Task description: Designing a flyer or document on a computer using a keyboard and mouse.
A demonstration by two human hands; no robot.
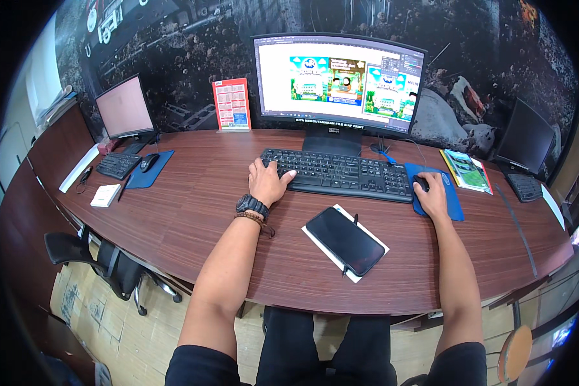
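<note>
The left hand [268, 182] rests palm down on the left end of the black plastic keyboard [341, 174], fingers loosely spread over the keys and holding nothing. The right hand [433, 196] is cupped closed over the black computer mouse [421, 184], which sits on the blue rectangular mouse pad [455, 204] just right of the keyboard. The keyboard lies at the far centre of the curved brown wooden desk [193, 212], directly before the wide curved monitor [340, 80]. Near the desk's front edge, between the forearms, a black smartphone [345, 240] lies on a white paper sheet [315, 237]. No containers are visible. To the left, open desk surface extends up to the small white box [105, 195].
</note>
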